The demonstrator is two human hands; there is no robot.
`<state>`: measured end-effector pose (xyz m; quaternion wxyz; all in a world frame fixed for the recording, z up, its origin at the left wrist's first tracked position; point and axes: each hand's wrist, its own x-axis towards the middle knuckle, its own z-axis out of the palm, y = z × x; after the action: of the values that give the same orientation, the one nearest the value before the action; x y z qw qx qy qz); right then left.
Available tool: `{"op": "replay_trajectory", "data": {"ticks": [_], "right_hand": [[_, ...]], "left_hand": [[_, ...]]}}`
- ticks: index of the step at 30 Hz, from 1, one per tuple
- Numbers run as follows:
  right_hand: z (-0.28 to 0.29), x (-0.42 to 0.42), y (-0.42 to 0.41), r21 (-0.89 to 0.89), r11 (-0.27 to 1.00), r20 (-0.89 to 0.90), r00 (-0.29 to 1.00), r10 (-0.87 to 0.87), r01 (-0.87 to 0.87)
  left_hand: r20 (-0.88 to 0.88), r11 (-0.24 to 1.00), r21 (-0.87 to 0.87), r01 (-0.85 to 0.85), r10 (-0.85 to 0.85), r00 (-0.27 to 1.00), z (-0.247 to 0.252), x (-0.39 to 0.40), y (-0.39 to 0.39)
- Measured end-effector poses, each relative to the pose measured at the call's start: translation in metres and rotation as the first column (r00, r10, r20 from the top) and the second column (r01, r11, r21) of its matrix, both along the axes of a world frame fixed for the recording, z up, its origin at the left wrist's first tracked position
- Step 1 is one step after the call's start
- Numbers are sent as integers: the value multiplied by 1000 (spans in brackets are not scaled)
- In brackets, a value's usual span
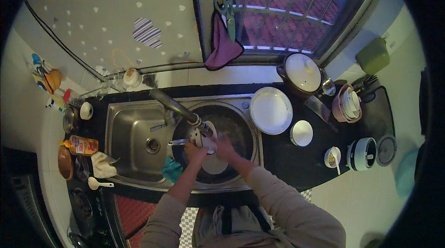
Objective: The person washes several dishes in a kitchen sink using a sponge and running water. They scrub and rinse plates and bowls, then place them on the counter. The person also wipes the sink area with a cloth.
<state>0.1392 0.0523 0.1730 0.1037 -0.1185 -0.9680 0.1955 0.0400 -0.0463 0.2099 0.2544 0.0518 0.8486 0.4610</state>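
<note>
A white bowl (211, 126) with dark marks on its side is tilted under the faucet (177, 105), over the right basin of the steel sink. My left hand (195, 151) grips its near left side. Blurred, my right hand (225, 148) is at its right side; its fingertips are unclear. Below them, a dark round pan (240, 123) fills the right basin, with a pale round dish (215, 165) partly visible inside. A shiny handle (178, 142) juts left beside my left hand. A teal cloth (172, 170) lies on the divider.
Left of my hands is the other sink basin (132, 123). A large white plate (271, 110), a white bowl (301, 133), a cleaver (318, 109) and a lidded pot (302, 74) stand right. Detergent (83, 145) and a rag (104, 165) lie left.
</note>
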Motion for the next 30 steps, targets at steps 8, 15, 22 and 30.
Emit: {"op": "replay_trajectory", "data": {"ticks": [8, 15, 22, 30], "right_hand": [[-14, 9, -52, -911, -251, 400, 546, -736, 329], [12, 12, 36, -957, -245, 211, 952, -222, 155], [14, 14, 10, -942, 274, -1, 815, -579, 194], [32, 18, -17, -970, -13, 180, 678, -713, 244]], "left_hand": [[324, 956, 294, -20, -80, 943, -59, -13, -23], [589, 868, 407, 286, -488, 644, -25, -53, -26], [751, 897, 357, -261, -110, 651, -103, 29, -4], [628, 857, 410, -311, -18, 778, -69, 2, 18]]}}
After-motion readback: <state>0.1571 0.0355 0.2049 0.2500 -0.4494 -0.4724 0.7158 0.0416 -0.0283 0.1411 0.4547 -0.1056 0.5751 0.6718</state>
